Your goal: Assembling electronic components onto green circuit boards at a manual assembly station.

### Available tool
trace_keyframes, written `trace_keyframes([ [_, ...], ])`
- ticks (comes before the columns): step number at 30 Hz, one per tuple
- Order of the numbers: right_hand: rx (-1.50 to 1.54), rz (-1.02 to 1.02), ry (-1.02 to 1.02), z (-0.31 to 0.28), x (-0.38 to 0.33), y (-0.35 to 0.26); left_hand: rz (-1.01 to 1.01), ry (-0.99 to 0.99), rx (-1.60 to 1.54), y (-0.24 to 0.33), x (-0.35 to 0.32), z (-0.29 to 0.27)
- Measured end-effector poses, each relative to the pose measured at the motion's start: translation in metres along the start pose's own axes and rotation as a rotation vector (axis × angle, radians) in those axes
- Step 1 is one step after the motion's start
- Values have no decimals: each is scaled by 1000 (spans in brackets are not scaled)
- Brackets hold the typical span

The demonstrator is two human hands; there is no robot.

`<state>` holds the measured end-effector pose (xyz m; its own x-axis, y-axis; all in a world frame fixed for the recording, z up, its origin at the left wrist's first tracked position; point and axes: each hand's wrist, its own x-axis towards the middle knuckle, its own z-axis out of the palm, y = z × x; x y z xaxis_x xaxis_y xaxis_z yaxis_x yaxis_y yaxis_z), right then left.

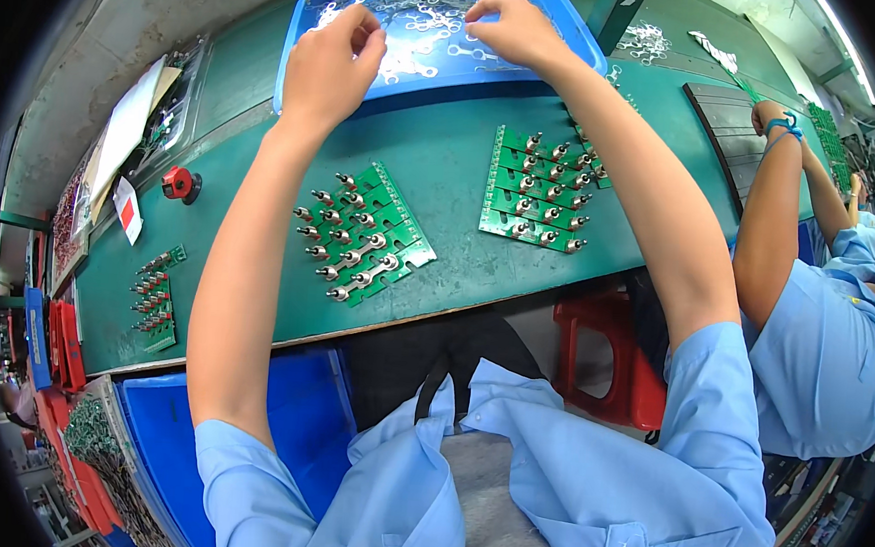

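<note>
Up at the far side of the green table sits a blue tray, and both hands are over it. The tray is full of small shiny metal pieces with little rings on them, all in a loose pile. The left hand is at the near left part of the tray. Its fingers are curled in, with the tips bunched close, but I cannot tell if a piece is held in them. The right hand is farther in, over the middle of the tray. Its thumb and first finger are pinched together right on the pile, and what is between them is too small to see. The two hands are apart, with metal pieces between them.

Closer to the person, between the two arms, lies a green board with rows of small silver switches standing on it. A second green board with switches lies just under the right arm. A third, smaller board lies far to the left, near the table's edge. A red knob sits on the table to the left.

Below the table, on the left, is a big blue bin. Beside it, another bin is packed with green boards.

On the right sits another person in a light blue shirt, one arm reaching onto the table.
</note>
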<state>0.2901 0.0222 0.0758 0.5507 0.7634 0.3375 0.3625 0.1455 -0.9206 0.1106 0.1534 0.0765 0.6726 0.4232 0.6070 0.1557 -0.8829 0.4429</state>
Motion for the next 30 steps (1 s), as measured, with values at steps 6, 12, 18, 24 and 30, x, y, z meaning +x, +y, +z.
trace_keyframes([
  [6, 50, -105, -169, 9, -16, -13, -282, -107, -788, 15, -14, -18],
  [12, 520, -171, -372, 35, -40, -28, -437, -180, -1336, 16, -31, -32],
  [18, 428, -235, -498, 38, -47, -50, -467, -156, -1216, 30, -56, -60],
  [24, -72, -519, -507, 56, -63, -53, -179, 14, -447, 30, -97, -112],
  [30, -419, -637, -785, 88, -82, -42, 39, -275, 4, 30, -145, -121],
])
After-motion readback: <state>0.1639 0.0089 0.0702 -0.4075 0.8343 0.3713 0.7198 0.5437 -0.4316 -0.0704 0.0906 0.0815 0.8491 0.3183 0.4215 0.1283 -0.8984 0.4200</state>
